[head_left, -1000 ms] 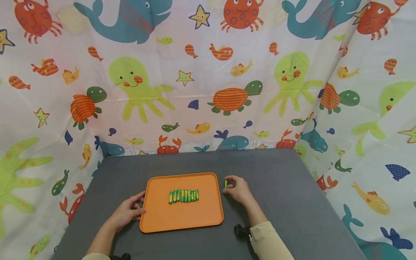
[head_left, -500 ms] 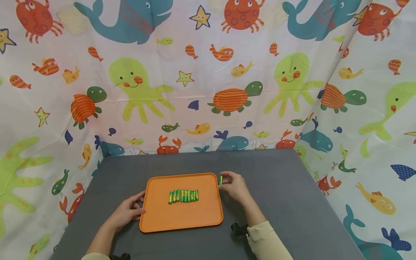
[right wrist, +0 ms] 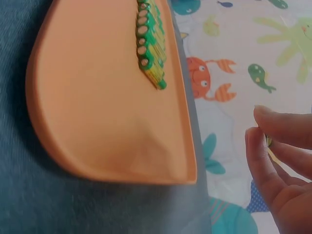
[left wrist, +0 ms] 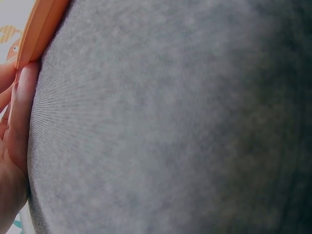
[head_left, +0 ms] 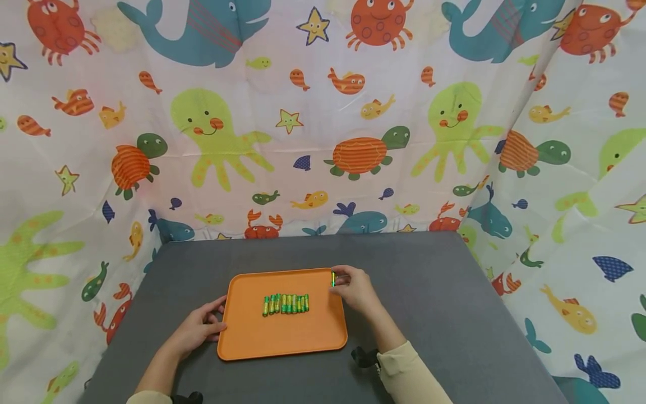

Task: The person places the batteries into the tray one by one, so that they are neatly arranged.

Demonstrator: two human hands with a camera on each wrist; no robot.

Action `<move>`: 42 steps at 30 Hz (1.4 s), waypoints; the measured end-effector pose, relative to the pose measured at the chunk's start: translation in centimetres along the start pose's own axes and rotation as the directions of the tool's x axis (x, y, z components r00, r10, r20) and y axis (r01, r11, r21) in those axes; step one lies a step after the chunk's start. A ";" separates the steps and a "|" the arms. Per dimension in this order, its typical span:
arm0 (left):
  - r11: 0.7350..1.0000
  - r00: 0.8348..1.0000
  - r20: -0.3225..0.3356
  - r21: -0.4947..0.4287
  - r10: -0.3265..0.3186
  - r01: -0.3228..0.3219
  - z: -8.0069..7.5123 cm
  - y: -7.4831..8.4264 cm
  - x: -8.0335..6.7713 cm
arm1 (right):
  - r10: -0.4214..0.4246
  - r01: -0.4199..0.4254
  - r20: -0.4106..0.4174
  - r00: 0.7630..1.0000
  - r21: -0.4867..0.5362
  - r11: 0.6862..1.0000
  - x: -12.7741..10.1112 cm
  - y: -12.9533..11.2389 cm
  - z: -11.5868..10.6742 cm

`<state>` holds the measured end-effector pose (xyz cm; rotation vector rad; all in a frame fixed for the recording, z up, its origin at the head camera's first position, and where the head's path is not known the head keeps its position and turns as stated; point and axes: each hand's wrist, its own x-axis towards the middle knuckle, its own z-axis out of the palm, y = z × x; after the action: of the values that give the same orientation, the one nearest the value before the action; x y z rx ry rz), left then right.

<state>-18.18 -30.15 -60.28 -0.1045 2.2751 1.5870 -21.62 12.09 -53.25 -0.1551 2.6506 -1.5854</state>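
Battery (head_left: pixel 333 279) was pinched in the right hand (head_left: pixel 353 289) over the orange tray's (head_left: pixel 282 336) far corner, near the battery row (head_left: pixel 285 303), while the relaxed left hand (head_left: pixel 199 328) touched the tray's edge on the grey bench (head_left: pixel 444 292).

One orange tray (head_left: pixel 252 342), ten batteries in a row (head_left: pixel 285 303), one battery held (head_left: pixel 333 279).

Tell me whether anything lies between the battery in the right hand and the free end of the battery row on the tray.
Nothing visible: the right hand holds the green battery over the orange plastic tray's far right corner; bare tray separates it from the row of green batteries.
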 end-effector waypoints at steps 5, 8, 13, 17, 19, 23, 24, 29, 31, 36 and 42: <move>1.000 1.000 -0.001 0.000 -0.003 0.003 0.0 0.1 0.1 | -0.014 0.015 0.036 0.999 -0.021 1.000 0.3 -0.1 0.9; 1.000 1.000 0.004 -0.001 0.001 -0.001 -0.1 0.0 0.2 | -0.009 0.010 0.066 0.998 -0.020 1.000 0.6 -0.2 1.6; 1.000 1.000 0.019 -0.005 0.007 -0.007 -0.2 -0.2 0.0 | 0.004 -0.001 0.105 0.994 -0.027 1.000 0.7 0.0 2.7; 1.000 1.000 0.025 -0.019 0.003 -0.002 -0.2 -0.3 -0.2 | -0.013 0.018 0.134 0.991 -0.042 0.999 0.8 0.6 3.7; 1.000 1.000 0.024 -0.023 0.000 0.001 -0.3 -0.3 -0.3 | -0.012 0.020 0.146 0.989 -0.054 0.998 1.0 1.0 4.2; 1.000 1.000 0.017 -0.025 -0.001 0.002 -0.3 0.1 -0.3 | 0.031 -0.019 0.161 0.987 -0.075 0.997 1.2 1.6 5.0; 1.000 1.000 0.018 -0.021 0.002 -0.001 -0.3 0.1 -0.3 | 0.045 -0.033 0.162 0.986 -0.079 0.996 1.2 1.7 5.2; 1.000 0.999 0.026 -0.008 0.018 -0.018 -0.4 0.3 -0.3 | 0.057 -0.040 0.160 0.985 -0.110 0.993 1.2 1.8 5.8; 1.000 0.999 0.029 -0.006 0.021 -0.021 -0.3 0.3 -0.3 | 0.053 -0.033 0.163 0.985 -0.121 0.992 1.2 1.8 6.0; 1.000 0.999 0.029 -0.013 0.014 -0.014 -0.2 0.5 -0.4 | 0.037 -0.014 0.185 0.982 -0.124 0.992 1.1 1.6 6.4; 1.000 0.999 0.028 -0.012 0.016 -0.016 0.0 0.5 -0.5 | 0.035 -0.014 0.193 0.980 -0.110 0.994 0.7 1.7 6.7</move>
<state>-17.86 -30.02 -59.68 -0.0670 2.2515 1.5997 -21.80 6.96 -57.88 -0.2671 2.5756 -1.3438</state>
